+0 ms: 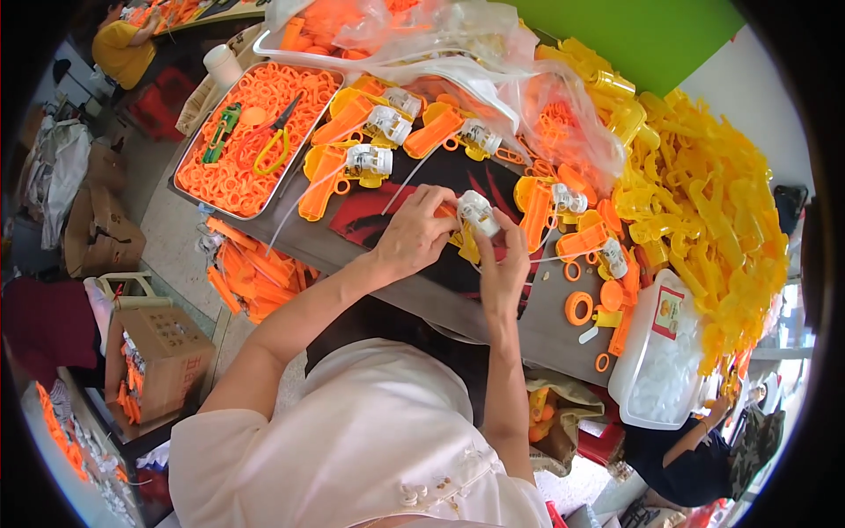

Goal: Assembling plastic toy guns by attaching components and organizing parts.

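Over the front of the table, my left hand (410, 233) and my right hand (503, 268) are closed on one small toy assembly. Its white cylindrical part (476, 212) points up between my fingers. A yellow plastic piece (463, 243) shows beneath it, and a bit of orange shows at my left fingertips. My right thumb and fingers pinch the white part's near side. Several similar assemblies, such as one with an orange handle (322, 183) and a white cylinder (370, 159), lie beyond my left hand. Another orange and yellow assembly (534, 211) lies just right of my right hand.
A metal tray (339, 84) of orange rings holds pliers (273, 151) and green-handled cutters (221, 132). Clear bags of orange parts (554, 123) stand at the back. Yellow parts (704, 194) pile high at right, near a white tub (627, 387). Other people (123, 48) work nearby.
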The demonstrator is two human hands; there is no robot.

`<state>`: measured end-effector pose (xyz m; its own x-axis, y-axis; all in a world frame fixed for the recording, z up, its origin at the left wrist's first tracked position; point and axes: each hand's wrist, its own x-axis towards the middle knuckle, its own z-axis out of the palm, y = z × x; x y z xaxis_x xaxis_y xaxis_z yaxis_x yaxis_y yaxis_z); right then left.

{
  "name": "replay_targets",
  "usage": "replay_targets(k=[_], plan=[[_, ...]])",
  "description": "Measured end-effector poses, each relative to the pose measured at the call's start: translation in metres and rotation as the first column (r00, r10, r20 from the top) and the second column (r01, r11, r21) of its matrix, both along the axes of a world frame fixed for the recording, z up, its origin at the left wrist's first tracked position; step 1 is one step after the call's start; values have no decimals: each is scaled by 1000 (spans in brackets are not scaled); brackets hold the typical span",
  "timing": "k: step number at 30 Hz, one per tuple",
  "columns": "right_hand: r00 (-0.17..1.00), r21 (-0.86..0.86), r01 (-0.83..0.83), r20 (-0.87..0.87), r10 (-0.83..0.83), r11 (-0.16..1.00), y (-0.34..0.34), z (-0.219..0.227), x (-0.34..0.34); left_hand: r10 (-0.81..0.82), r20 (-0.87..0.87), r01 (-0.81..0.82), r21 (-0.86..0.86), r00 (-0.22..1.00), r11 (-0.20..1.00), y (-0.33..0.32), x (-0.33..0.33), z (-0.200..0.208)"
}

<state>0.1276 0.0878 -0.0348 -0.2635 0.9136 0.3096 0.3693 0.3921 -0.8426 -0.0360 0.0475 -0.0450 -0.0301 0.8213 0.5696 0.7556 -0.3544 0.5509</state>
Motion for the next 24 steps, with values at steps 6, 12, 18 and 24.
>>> replay_targets(k=[6,12,18,24], plan=[[995,-129,-88,-52,82,988,13,3,18,21,-37,-16,129,999,992,-6,-26,10],[994,70,-106,49,102,992,13,0,12,-162,-393,161,-36,905,986,27,3,31],[987,181,-30,162,1,983,-9,6,23,-182,38,184,-62,983,981,17,-16,21],[935,285,-30,346,-74,958,-16,-24,-2,-206,203,231,-105,957,967,13,-15,0]])
